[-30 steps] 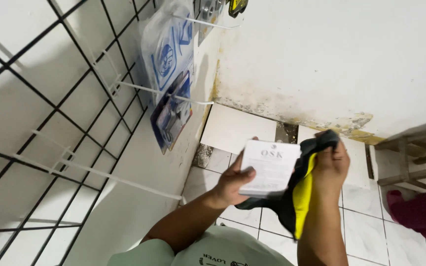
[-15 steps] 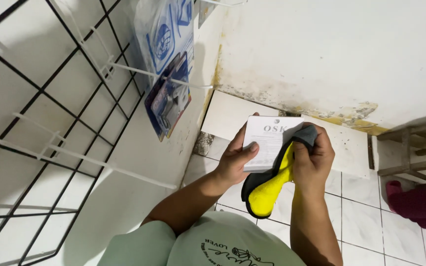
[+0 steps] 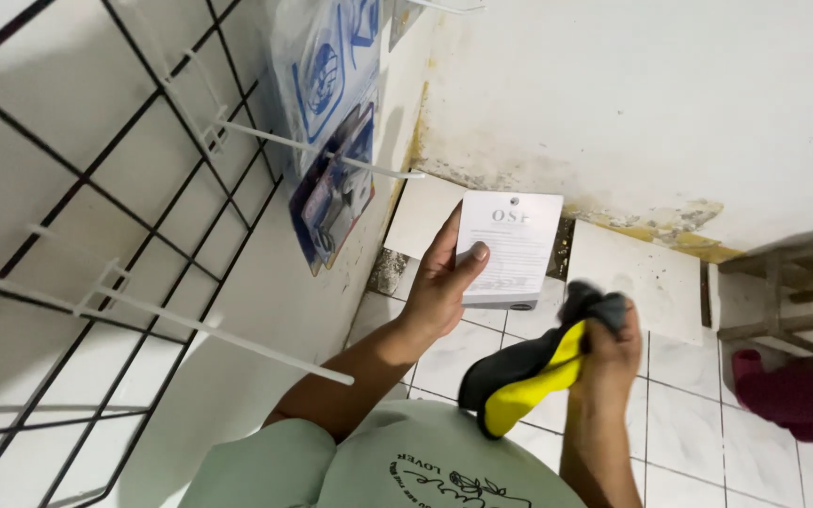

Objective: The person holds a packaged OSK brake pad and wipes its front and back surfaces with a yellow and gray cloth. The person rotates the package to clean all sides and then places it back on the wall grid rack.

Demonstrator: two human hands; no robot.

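Observation:
My left hand [image 3: 444, 277] holds a white printed card [image 3: 510, 246] upright, thumb pressed on its lower left front. To its right and lower, my right hand [image 3: 609, 343] grips a black and yellow glove-like cloth item [image 3: 519, 381], which hangs down to the left from the fist. The card and the cloth item are apart. Both forearms rise from the bottom of the head view, above my pale green shirt.
A black wire grid rack [image 3: 96, 188] with white hooks covers the wall at left. Blue blister packs [image 3: 331, 122] hang on a hook [image 3: 322, 155]. White floor tiles lie below, a stained white wall behind, a wooden frame [image 3: 792, 292] and a maroon cloth [image 3: 802, 400] at right.
My hands have separated: the card stays raised in my left hand, while my right hand has pulled the black and yellow item off it, down and to the right.

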